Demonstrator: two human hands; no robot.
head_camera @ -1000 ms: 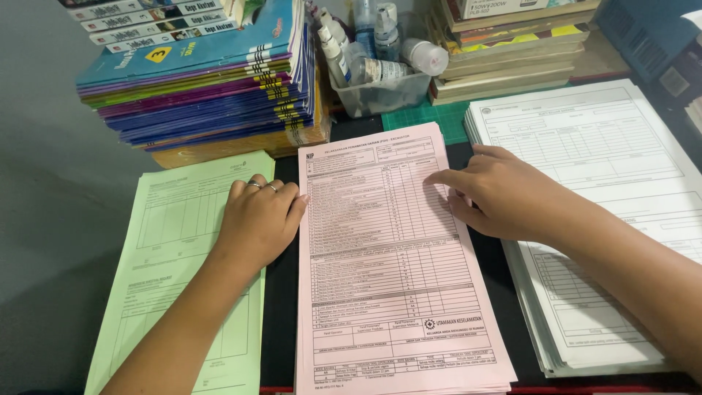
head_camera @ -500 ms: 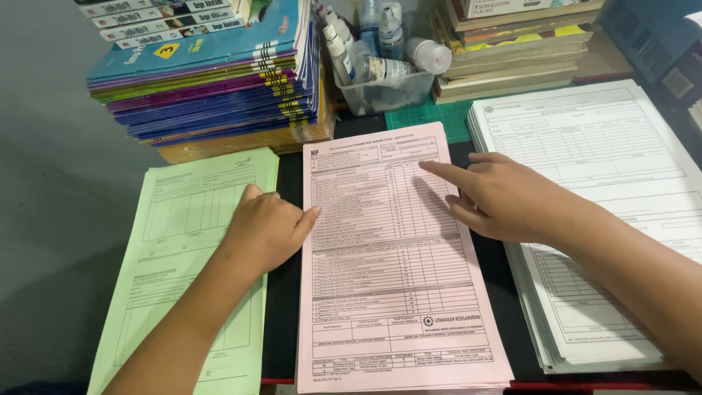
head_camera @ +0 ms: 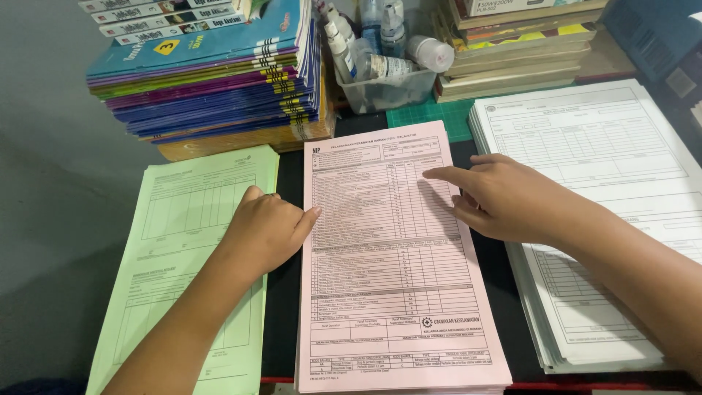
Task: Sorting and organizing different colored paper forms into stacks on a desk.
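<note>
Pink forms: stack at counter centre. Left hand curled, fingertips on stack's left edge; right hand flat on its right edge, forefinger extended; neither grip grasps anything. Green forms left; white forms right.

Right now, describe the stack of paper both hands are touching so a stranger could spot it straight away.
On the dark desk, three stacks of printed forms lie side by side. Take the middle one, the pink paper stack, under the left hand and right hand. Its neighbours are a pale green stack and a white stack.
</note>
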